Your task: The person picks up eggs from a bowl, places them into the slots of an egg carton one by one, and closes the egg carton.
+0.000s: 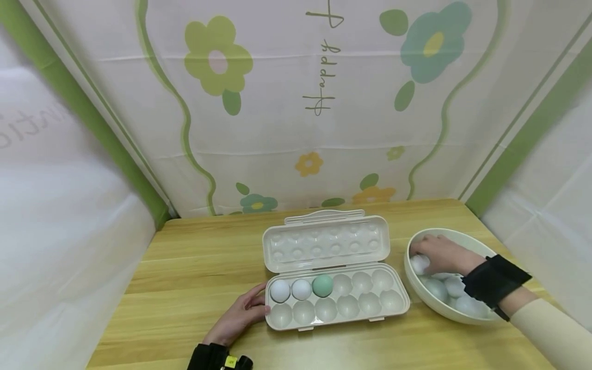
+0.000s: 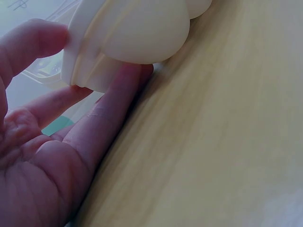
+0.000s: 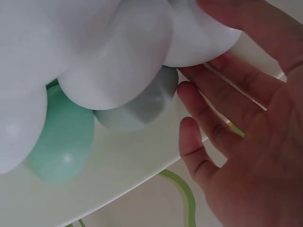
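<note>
A cream egg carton [image 1: 348, 307] lies with its lid [image 1: 326, 246] raised behind it. In its back row, from the left, sit a white egg [image 1: 279, 291], another white egg [image 1: 301, 289] and a green egg [image 1: 322, 285]. My left hand [image 1: 240, 316] holds the carton's left end, its thumb at the rim and fingers reaching under the edge in the left wrist view. Inside the pale bowl [image 1: 423, 298] on the right, my right hand [image 1: 446, 254] has thumb and fingertips on a white egg [image 3: 203, 40]. The far side of that egg is hidden.
Several white, grey-blue and green eggs [image 3: 61, 137] fill the bowl around the right hand. The wooden table [image 1: 194, 267] ends at a floral cloth wall [image 1: 287, 128] behind, with white cloth sides left and right.
</note>
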Motion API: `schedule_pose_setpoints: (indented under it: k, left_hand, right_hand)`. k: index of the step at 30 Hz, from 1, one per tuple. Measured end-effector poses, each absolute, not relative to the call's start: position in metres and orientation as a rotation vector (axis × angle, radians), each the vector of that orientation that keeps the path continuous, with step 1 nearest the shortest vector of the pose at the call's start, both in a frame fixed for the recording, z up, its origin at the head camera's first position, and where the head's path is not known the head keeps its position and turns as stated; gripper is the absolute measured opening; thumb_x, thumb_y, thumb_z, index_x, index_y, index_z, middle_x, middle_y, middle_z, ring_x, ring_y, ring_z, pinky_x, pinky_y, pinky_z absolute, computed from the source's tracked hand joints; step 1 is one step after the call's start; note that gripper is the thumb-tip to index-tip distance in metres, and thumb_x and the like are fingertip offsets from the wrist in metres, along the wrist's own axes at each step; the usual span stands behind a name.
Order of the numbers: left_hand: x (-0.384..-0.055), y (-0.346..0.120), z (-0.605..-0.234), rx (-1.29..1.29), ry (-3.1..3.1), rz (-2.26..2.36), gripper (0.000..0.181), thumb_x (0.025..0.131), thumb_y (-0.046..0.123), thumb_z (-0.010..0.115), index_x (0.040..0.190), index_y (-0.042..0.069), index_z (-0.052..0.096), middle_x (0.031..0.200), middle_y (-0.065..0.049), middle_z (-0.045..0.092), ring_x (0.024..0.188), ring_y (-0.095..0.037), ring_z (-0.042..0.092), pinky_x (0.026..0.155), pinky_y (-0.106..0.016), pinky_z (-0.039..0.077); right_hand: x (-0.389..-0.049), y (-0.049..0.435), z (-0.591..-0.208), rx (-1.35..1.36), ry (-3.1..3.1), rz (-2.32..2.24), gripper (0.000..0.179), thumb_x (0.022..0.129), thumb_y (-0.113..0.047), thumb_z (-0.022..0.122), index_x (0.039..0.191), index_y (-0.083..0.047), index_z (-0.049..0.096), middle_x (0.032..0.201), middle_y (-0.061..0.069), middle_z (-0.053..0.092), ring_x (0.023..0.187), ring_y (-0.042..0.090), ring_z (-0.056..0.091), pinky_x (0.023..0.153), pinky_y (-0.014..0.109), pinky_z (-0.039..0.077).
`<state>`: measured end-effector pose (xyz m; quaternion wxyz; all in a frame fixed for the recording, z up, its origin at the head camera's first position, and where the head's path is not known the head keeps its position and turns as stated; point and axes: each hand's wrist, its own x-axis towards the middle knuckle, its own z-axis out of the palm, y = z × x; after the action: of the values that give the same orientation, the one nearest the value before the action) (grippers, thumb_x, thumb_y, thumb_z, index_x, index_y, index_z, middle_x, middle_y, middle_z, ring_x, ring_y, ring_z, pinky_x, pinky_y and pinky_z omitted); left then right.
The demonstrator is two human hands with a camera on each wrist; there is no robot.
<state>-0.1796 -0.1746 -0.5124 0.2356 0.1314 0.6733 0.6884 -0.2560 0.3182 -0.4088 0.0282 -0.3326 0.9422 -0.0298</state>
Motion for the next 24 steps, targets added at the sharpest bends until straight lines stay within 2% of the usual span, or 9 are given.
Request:
schedule_pose_setpoints:
  k: [14, 24]
  left_hand:
    - [-0.179, -0.175, -0.514, 0.359, 1.846, 1.894, 0.065, 0.09, 0.012, 0.057, 0.144, 0.006, 0.023, 0.128, -0.028, 0.051, 0.108, -0.023, 0.054, 0.087, -0.029, 0.047]
    - [-0.179, -0.175, -0.51, 0.375, 1.834, 1.899, 0.064, 0.09, 0.01, 0.056, 0.144, 0.003, 0.022, 0.129, -0.031, 0.049, 0.107, -0.023, 0.055, 0.087, -0.028, 0.047]
  right_hand:
    - [-0.248, 0.32, -0.396, -0.939, 2.861, -0.23, 0.027, 0.065, -0.019, 0.076, 0.086, -0.016, 0.059, 0.079, -0.005, 0.056, 0.072, 0.013, 0.048, 0.063, 0.035, 0.043]
    - [-0.236, 0.323, -0.376, -0.882, 2.945, -0.206, 0.036, 0.068, -0.024, 0.075, 0.098, -0.01, 0.06, 0.09, 0.0, 0.057, 0.075, 0.013, 0.049, 0.064, 0.034, 0.046]
